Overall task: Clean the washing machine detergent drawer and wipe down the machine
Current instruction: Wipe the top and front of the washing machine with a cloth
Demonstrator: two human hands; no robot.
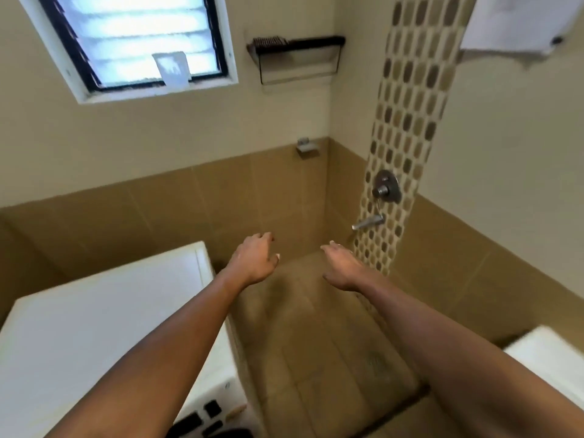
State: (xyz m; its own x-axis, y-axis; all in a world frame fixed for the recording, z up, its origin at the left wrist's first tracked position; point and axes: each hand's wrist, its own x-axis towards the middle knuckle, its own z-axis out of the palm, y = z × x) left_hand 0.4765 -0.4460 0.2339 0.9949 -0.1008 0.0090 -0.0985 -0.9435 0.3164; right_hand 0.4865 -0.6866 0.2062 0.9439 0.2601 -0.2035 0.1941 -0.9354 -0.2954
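The washing machine (94,327) looks heavy, rigid, slick (drawer unseen), so my empty, relaxed left hand (254,260) and right hand (343,268) should press flat on top.

A white washing machine (94,327) stands on the tan tiled floor (316,343).

A: We lose the white box-shaped washing machine (94,327) at the left and bottom edges, and our left forearm (158,368) covers part of its front.
B: Yes, and the dark rectangular marks (211,408) on that front are too smeared for us to read.
A: At the right edge we get only a corner of a white blocky object (550,355).
B: The white flat sheet-like thing (518,20) top right is cropped and blurred; we cannot name it, nor the small pale card-like item (172,69) against the window (132,36).
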